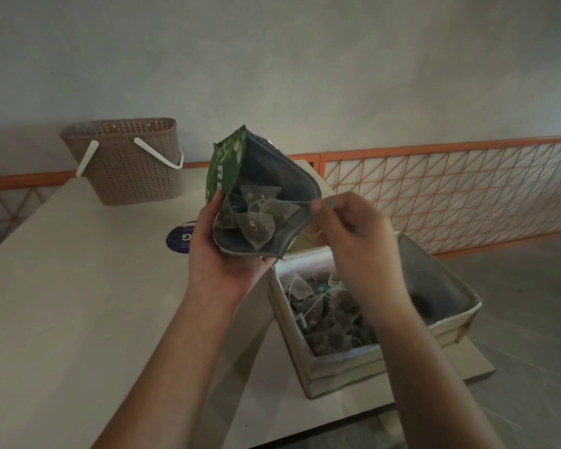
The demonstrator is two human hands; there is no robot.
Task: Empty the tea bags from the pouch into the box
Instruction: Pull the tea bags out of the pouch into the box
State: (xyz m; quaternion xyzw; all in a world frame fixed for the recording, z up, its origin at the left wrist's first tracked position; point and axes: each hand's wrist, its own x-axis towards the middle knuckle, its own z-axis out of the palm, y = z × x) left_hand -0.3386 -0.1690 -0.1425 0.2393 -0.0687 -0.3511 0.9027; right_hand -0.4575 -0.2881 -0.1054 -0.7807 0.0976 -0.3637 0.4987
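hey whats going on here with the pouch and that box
A person is moving tea bags from a green pouch into a box on the table. The left hand holds the open pouch from below, and the right hand pinches its rim by a tag. A few tea bags are still inside; many already lie in the box. A basket stands further back.

Dim, soft, wide-angle edge distortion

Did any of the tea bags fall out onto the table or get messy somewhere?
No spill shows. Some pyramid tea bags are still inside the green foil pouch, held by the left hand and right hand. The rest lie heaped, strings tangled, inside the beige rectangular box. None lie on the pale table.
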